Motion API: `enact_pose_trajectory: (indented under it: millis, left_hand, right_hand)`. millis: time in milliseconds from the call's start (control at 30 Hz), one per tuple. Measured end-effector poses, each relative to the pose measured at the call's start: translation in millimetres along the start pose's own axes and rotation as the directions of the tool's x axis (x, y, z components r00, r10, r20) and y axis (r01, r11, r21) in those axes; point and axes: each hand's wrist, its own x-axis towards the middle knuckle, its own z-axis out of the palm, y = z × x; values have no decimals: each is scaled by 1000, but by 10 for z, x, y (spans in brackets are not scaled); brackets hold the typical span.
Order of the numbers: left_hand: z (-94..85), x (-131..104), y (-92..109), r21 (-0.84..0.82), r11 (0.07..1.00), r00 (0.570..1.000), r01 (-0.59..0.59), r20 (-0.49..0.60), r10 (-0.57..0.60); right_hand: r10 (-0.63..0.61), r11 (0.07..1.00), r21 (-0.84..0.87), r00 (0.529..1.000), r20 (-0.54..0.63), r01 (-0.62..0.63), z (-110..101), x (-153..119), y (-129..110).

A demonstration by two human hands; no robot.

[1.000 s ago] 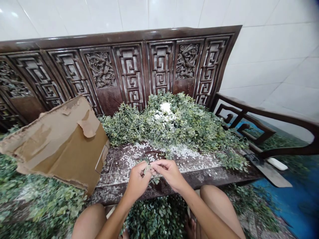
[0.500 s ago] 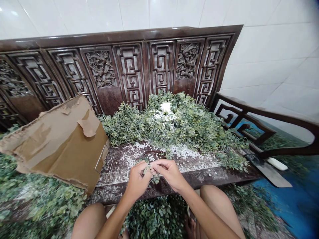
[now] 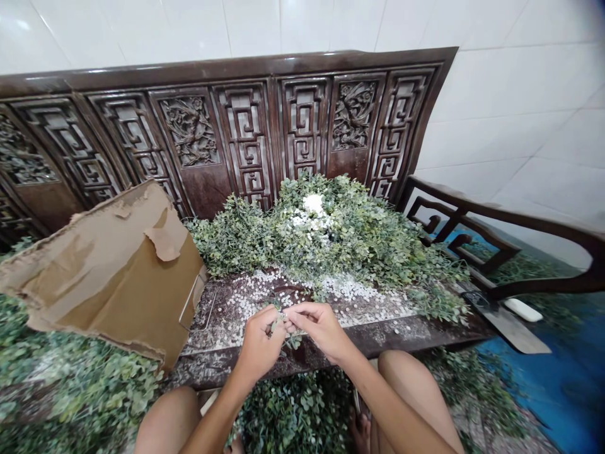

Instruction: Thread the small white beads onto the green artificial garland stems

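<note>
Above the front edge of a dark wooden bench, my left hand is closed on a small green leafy sprig, its leaves poking out around the fingers. The fingertips of my right hand pinch together right against the left fingers; what lies between them is too small to make out. Many small white discs are scattered over the bench seat just beyond both hands. Behind them rises a big heap of artificial green sprigs, with a clump of white discs on top.
A torn cardboard piece leans at the left beside a thin bent wire. More greenery lies below, between my knees. At the right are the armrest, a flat blade-like tool and a white oblong object.
The view has shifted very slightly. Both hands keep nearly the same position and hold, fingertips still together at the sprig.
</note>
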Motion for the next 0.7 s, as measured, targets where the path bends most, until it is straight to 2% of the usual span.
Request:
enact_pose_trajectory:
  millis: [333, 700]
  left_hand:
    - [-9, 2, 22, -8, 1000, 1000, -23, -13, 23]
    - [-28, 3, 39, -8, 999, 999, -38, 19, 38]
  right_hand:
    - [-6, 1000, -5, 1000, -7, 6, -2, -2, 14]
    - [-46, 997, -59, 999, 3, 46, 10, -3, -9]
